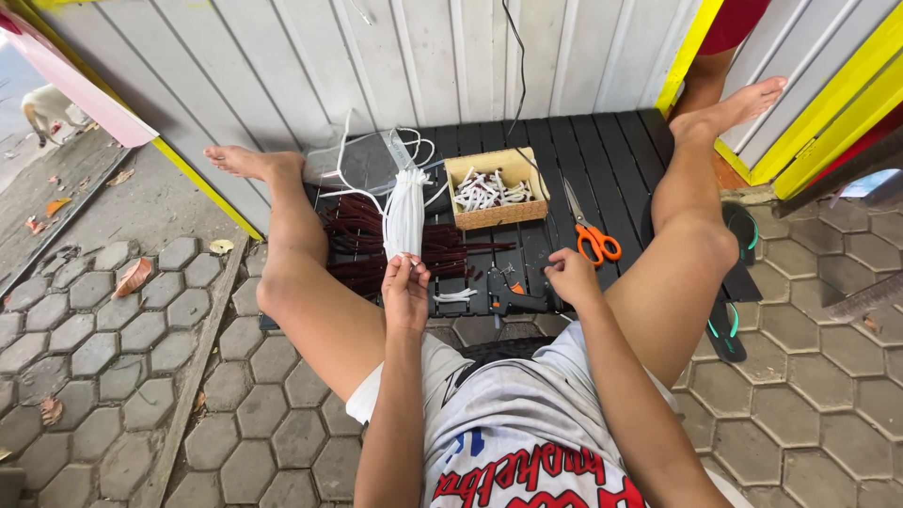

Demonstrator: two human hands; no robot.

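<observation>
Head view: left hand point(405, 287) grips one bundle of white cords point(405, 213); right hand point(567, 274) pinches closed near the platform's point(602, 150) front edge; one pair of scissors point(590, 229); one box point(496, 190).

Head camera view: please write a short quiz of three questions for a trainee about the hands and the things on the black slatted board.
1. True or false: the left hand holds a bundle of white strips upright.
2. Which thing lies nearest to the right hand? A) the scissors with orange handles B) the cardboard box C) the green and black sandals
3. What fills the cardboard box?

Key
1. True.
2. A.
3. Short white pieces, loosely piled.
</observation>
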